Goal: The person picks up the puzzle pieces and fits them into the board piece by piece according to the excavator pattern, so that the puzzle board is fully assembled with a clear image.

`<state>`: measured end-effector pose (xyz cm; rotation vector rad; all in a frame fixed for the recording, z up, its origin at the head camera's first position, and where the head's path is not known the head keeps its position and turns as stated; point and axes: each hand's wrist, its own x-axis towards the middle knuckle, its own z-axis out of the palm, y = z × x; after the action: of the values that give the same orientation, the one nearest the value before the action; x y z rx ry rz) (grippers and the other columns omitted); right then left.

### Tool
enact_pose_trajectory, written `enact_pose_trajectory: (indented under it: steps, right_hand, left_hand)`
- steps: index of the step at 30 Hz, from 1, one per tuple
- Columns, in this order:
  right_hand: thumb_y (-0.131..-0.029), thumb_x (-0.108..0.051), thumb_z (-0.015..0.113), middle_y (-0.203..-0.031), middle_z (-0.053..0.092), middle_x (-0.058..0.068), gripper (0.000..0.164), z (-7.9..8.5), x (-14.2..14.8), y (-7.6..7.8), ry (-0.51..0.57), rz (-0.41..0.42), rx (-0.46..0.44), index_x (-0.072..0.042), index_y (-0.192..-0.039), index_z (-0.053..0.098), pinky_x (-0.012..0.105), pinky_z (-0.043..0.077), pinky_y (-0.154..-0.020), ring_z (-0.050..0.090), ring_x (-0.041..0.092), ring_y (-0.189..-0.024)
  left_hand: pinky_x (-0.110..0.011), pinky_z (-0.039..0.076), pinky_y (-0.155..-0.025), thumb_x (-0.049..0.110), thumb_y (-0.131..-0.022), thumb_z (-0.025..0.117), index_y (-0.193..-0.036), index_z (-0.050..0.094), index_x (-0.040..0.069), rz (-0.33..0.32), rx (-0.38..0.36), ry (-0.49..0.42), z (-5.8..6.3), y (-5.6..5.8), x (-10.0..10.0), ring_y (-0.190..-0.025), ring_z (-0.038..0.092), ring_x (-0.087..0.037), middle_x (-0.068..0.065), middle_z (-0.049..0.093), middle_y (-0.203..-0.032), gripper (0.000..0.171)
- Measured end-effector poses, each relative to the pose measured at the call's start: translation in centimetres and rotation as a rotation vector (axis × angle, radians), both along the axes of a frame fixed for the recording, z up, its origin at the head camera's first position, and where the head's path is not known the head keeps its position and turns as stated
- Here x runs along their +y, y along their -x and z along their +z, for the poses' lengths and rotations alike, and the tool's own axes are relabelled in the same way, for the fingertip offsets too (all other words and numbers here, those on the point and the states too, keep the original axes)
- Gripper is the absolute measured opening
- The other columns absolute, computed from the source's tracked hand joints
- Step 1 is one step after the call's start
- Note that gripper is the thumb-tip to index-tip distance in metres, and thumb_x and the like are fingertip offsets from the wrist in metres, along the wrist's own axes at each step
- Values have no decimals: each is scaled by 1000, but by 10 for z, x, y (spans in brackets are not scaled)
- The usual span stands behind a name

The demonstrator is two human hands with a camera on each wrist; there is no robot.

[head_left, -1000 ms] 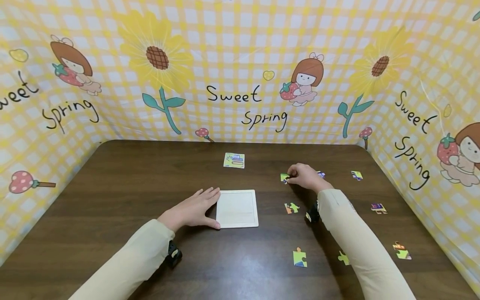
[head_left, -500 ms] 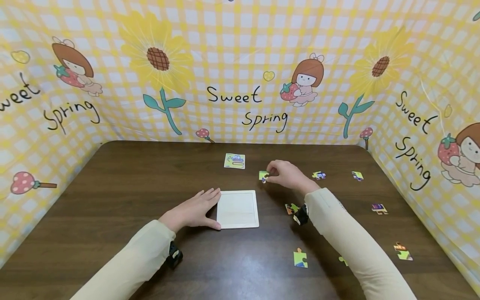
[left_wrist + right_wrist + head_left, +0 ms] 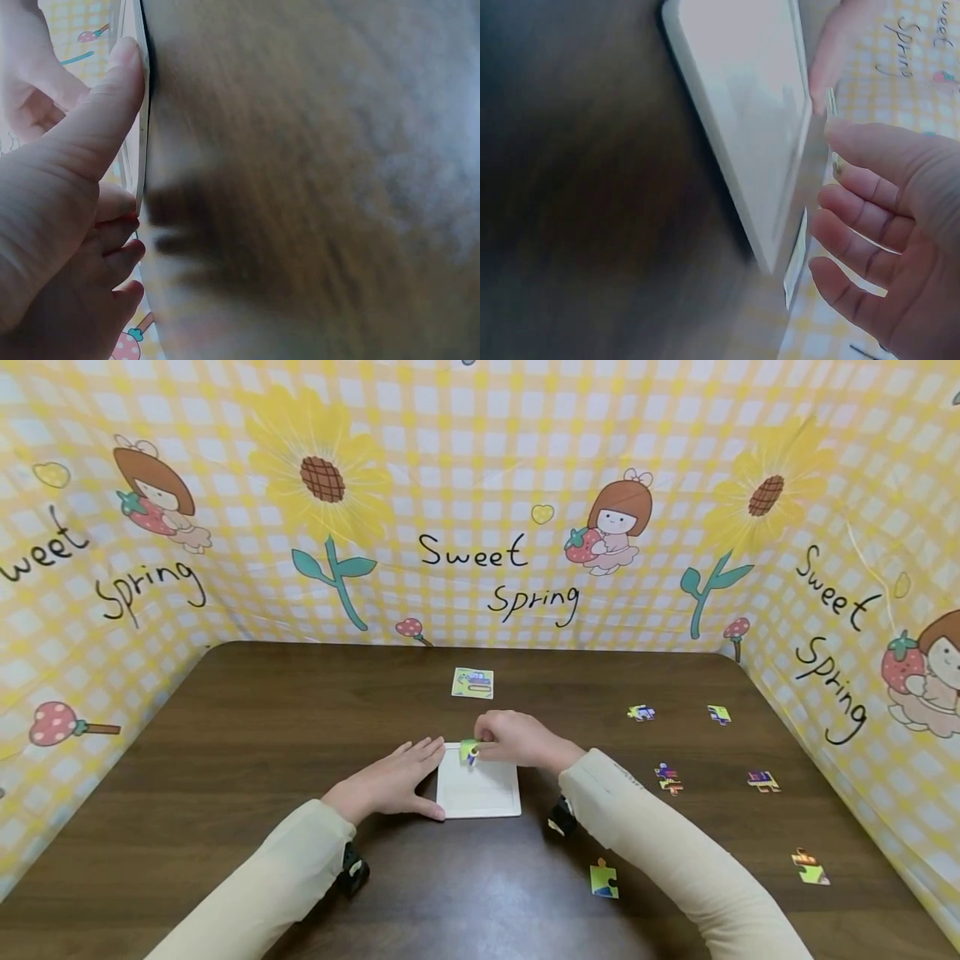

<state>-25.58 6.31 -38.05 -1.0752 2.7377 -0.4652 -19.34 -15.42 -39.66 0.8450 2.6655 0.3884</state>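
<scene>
My right hand [image 3: 525, 742] pinches a green jigsaw piece [image 3: 468, 749] between thumb and forefinger, over the upper left part of a white square puzzle tray [image 3: 480, 802]. Whether the piece touches the tray is not plain. At the tray's left side rests my left hand [image 3: 393, 781], its fingers fairly straight and thumb spread along the edge. The left wrist view shows that thumb [image 3: 112, 112] against the tray's side. In the right wrist view the piece is mostly hidden behind the fingertips, and the tray [image 3: 742, 112] shows no piece lying in it.
Behind the tray lies a square picture card [image 3: 472, 682]. Several loose jigsaw pieces are spread on the right, among them one [image 3: 603, 878] near the right forearm and one [image 3: 810, 866] farther right. A patterned cloth [image 3: 480, 485] surrounds the wooden table [image 3: 285, 693].
My right hand has carried the green jigsaw piece leftward, then nearer, from the table's right side to above the tray. The left hand stays at the tray's edge.
</scene>
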Motion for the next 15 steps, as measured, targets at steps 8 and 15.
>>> enact_pose_trajectory:
  steps: [8, 15]
  right_hand:
    - [-81, -19, 72, -85, 58, -2, 19, -8, -16, -3, -19, 34, 9, -10, -95, 65, 26, 45, -68, 53, 11, -76]
    - [-80, -19, 71, -80, 55, -2, 18, -10, -22, -4, -24, 16, 19, -9, -94, 66, 25, 42, -62, 49, 12, -70]
  left_hand:
    - [-47, 11, -108, 54, -77, 65, -142, 25, -6, 3, -2, 4, 0, 1, 1, -136, 12, -33, -19, 17, -149, 97]
    - [-47, 11, -108, 54, -77, 65, -141, 26, -7, -5, 14, 6, -1, 0, 0, -136, 13, -34, -20, 18, -148, 96]
